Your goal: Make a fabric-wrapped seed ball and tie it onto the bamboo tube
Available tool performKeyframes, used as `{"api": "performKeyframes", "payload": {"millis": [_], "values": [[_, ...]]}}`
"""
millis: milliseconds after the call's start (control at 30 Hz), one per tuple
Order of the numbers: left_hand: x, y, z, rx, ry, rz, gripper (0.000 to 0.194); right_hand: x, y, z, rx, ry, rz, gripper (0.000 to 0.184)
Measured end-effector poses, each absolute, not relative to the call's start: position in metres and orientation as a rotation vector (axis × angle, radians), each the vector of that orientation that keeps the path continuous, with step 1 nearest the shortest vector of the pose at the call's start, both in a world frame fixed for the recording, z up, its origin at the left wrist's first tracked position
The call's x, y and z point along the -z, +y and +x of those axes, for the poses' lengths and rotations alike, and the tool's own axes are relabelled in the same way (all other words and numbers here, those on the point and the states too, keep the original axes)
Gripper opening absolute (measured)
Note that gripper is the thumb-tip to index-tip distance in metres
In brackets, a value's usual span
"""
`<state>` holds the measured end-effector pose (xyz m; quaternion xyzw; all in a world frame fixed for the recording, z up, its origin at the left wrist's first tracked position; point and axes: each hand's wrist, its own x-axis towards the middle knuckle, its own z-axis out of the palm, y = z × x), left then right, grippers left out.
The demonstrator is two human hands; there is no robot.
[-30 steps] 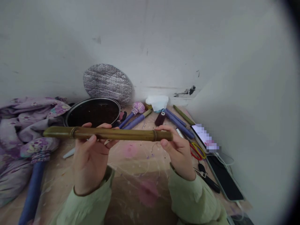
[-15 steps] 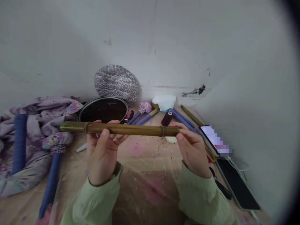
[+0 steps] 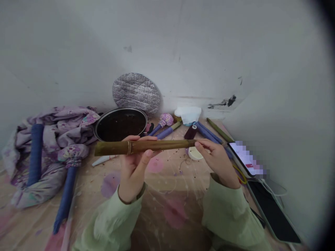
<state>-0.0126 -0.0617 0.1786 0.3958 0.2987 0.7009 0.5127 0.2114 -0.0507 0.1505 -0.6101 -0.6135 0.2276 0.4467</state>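
A brownish-green bamboo stick (image 3: 167,144) with raised joints is held roughly level above the table. My left hand (image 3: 134,170) is closed around its middle from below, thumb in front and fingers behind. The fingers of my right hand (image 3: 217,162) pinch the thinner right end. Just behind the stick lie a dark thread spool (image 3: 190,132) and a small round white lid or dish (image 3: 195,153). Below the stick's left part is a white pointed tool (image 3: 103,160), partly hidden by my left hand.
A dark pan (image 3: 120,123) stands at the back, with a silvery round pad (image 3: 136,93) leaning on the wall. Floral cloth and a blue-wrapped stick (image 3: 64,198) lie left. Phones (image 3: 273,211) lie right, near more blue sticks and a green bamboo piece (image 3: 220,129).
The bamboo stick's left end has swung nearer to me and shifted right, while its right end has drawn into my right fingers. The whole view has moved slightly.
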Motion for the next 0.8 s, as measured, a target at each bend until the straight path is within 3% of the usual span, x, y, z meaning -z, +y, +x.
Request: {"api": "performKeyframes", "payload": {"millis": [233,400,667,800], "values": [[-0.175,-0.059,-0.016,-1.769,0.702,0.961,0.029,-0.155,-0.054,0.215,-0.866,-1.254,-1.426,0.034],[-0.167,-0.055,-0.023,-1.720,0.733,1.145,0.030,-0.155,-0.054,0.214,-0.599,-1.157,-1.344,0.022],[-0.160,-0.057,-0.019,-1.139,0.684,1.979,0.042,-0.169,-0.083,0.178,-0.502,-1.572,-1.060,0.008],[-0.160,-0.054,-0.018,-1.030,0.652,2.173,0.051,-0.175,-0.098,0.171,-0.377,-1.524,-0.878,0.027]]}}
